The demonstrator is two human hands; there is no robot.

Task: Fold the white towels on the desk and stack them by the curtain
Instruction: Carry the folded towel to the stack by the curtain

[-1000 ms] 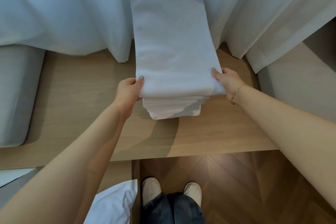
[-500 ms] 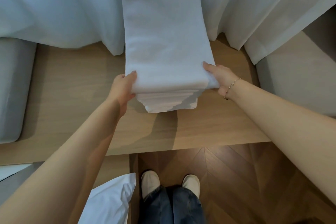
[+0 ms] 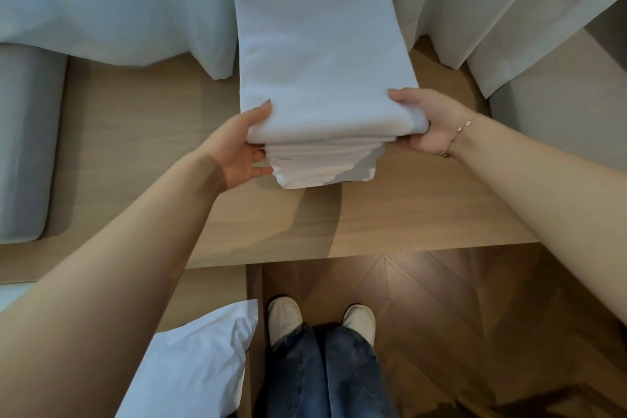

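top towel (image 3: pixel 322 54) betw both grips, left hand (image 3: pixel 237 149), right hand (image 3: pixel 431 122), on stack (image 3: pixel 322 166)

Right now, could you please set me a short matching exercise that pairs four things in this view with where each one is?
Things:
1. top towel
2. left hand
3. pillow
4. bracelet

Places:
A. on the right wrist
B. at the stack's left near corner
C. lower left, beside the jeans
D. on the stack, far end against the curtain

Pairs: 1-D, 2-B, 3-C, 4-A
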